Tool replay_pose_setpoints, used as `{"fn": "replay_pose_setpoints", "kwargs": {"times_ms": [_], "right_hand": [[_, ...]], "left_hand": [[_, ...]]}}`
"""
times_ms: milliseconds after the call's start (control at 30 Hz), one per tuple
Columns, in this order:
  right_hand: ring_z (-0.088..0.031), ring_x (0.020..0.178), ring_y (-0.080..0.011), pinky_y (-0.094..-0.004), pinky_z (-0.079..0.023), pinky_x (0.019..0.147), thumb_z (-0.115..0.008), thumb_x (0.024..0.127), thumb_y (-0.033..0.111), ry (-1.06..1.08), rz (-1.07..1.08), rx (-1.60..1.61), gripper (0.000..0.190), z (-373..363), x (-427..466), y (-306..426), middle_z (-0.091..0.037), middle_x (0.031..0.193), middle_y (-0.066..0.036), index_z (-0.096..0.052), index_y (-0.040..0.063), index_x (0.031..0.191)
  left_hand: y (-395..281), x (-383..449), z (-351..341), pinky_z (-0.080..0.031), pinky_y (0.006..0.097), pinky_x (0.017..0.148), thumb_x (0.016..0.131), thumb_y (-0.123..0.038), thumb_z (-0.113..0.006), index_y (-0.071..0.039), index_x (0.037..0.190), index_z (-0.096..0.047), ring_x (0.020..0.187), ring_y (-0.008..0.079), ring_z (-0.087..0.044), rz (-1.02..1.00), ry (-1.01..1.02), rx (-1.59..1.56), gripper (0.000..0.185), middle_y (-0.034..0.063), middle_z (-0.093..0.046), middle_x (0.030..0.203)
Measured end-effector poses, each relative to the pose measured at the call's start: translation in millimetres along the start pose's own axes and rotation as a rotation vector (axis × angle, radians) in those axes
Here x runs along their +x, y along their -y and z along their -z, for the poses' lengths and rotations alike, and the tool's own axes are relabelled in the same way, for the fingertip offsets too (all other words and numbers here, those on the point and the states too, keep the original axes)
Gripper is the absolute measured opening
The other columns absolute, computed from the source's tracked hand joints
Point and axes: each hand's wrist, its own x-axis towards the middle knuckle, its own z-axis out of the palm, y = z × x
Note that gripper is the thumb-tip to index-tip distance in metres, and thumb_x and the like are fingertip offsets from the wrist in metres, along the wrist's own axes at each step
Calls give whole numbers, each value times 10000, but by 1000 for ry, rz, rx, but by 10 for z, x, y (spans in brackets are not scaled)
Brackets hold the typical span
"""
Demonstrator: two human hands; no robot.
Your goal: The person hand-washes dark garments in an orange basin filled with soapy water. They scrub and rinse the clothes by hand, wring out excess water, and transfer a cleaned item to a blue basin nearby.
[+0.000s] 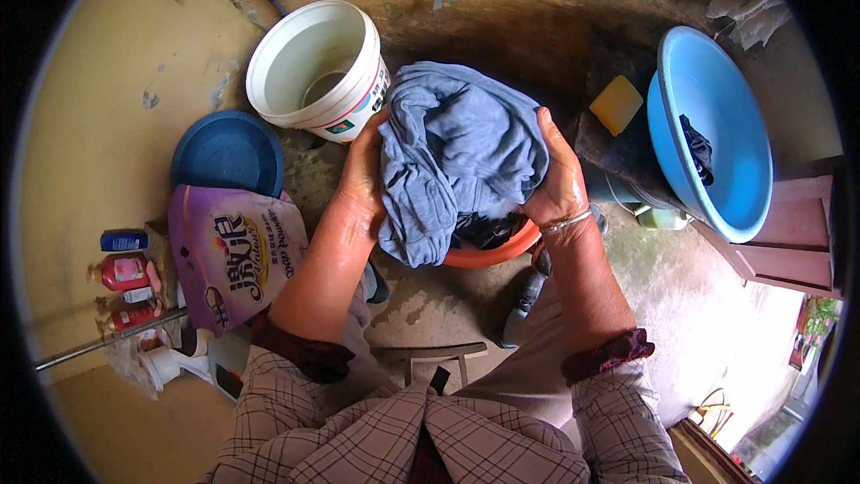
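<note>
A bundle of wet-looking blue-grey cloth (470, 128) is held up between my two hands. My left hand (363, 171) grips its left side, the fingers mostly hidden beneath the folds. On the right side my right hand (559, 171) presses with the thumb along the cloth's edge; a silver bangle (566, 222) circles that wrist. Both forearms look wet. Directly below the bundle is an orange basin (494, 257), mostly covered by it. Inside the basin lies dark material (489, 230), either black cloth or plastic; I cannot tell which.
A white bucket (269, 77) and a dark blue basin (225, 151) stand at left, near a purple soap powder bag (235, 249). Red bottles (124, 272) line the left wall. At right are a yellow block (616, 105) and a light blue basin (732, 128) holding dark cloth (697, 150).
</note>
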Motion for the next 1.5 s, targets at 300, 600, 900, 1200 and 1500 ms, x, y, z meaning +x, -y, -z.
{"fn": "replay_pose_setpoints", "kwargs": {"times_ms": [300,600,900,1200,1500], "right_hand": [[-613,1259,-333,-485,-432,1128,-590,1010,494,15,-52,120,640,-132,-78,131,-634,1376,-175,-561,-18,1394],[-553,1319,-299,-492,-427,1121,-507,1014,582,87,44,34,674,-119,-65,123,-584,1429,-133,-514,71,1454],[-423,1403,-267,-470,-405,1132,-855,826,220,188,-149,-160,1109,-268,-167,-324,-398,1539,-122,-77,166,1616],[-630,1167,-224,-380,-495,1046,-713,790,-28,173,-39,-97,770,-307,-146,-35,-633,1304,-107,-422,74,1495],[-732,899,-350,-446,-632,792,-652,895,187,216,300,133,514,-467,-804,863,-706,1107,-237,-536,-95,1309]], "left_hand": [[12,78,110,-520,415,1032,1019,-396,-505,-15,1295,-621,1122,280,-660,104,189,-208,485,142,-693,1220],[39,162,198,-512,412,1043,1021,-395,-501,-36,1301,-625,1134,278,-656,-144,178,16,472,130,-690,1242],[279,248,172,-437,431,1133,984,-210,-548,-45,1490,-481,1322,268,-550,-155,79,118,537,121,-561,1457],[-123,-18,-203,-327,438,1187,917,-197,-647,-23,1560,-348,1382,252,-458,-149,398,306,730,113,-462,1522],[-119,167,121,-357,561,1173,998,-377,-584,-111,1559,-382,1431,374,-439,-19,594,45,653,197,-404,1593]]}}
